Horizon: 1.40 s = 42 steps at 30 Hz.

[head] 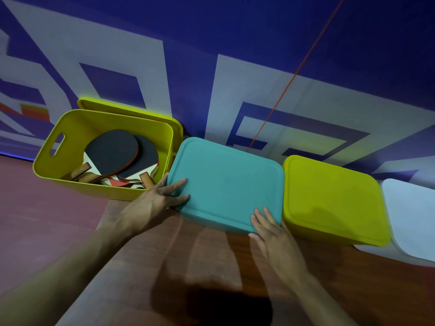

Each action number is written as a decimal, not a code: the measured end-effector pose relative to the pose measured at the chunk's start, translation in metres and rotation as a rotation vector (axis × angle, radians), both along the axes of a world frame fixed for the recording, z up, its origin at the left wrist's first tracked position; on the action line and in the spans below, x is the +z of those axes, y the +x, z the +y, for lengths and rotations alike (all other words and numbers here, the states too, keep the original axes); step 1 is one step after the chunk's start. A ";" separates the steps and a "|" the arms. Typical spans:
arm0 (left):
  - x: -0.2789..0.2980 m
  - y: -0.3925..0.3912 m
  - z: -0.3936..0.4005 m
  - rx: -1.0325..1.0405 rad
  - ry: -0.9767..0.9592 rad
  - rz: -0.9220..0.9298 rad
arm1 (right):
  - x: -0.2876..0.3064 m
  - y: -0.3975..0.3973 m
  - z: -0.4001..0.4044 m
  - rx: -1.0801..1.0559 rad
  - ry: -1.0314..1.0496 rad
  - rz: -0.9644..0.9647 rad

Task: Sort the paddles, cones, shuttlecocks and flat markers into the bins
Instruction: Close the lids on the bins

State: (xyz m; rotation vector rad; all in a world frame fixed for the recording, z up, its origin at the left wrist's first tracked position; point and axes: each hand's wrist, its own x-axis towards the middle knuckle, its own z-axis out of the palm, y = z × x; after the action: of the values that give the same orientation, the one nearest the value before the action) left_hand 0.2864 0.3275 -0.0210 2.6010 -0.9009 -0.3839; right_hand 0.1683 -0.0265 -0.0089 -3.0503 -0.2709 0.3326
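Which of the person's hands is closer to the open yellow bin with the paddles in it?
The left. The left hand grips the teal lid's left edge, right beside the open yellow bin's near corner. The right hand rests on the lid's near right corner, a whole lid away.
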 end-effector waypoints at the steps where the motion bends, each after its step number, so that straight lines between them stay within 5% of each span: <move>1: 0.000 0.000 0.000 -0.008 0.002 0.001 | -0.002 -0.001 0.001 -0.003 0.004 -0.001; 11: 0.007 -0.001 -0.011 -0.061 0.146 -0.144 | 0.000 0.001 0.014 -0.057 -0.032 0.065; 20: 0.029 -0.005 -0.029 0.000 0.256 -0.050 | 0.020 0.014 0.034 -0.082 -0.044 0.088; 31: 0.050 0.029 -0.075 0.042 0.625 0.131 | 0.035 0.079 0.046 -0.154 -0.035 0.474; 42: 0.065 -0.024 -0.073 0.288 0.360 0.120 | 0.046 0.077 0.046 -0.178 0.018 0.467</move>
State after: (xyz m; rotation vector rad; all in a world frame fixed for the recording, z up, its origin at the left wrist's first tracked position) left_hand 0.2625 0.2542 0.0442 2.9371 -0.4368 -0.6644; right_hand 0.2449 0.0200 0.0374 -2.8355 0.0246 0.9928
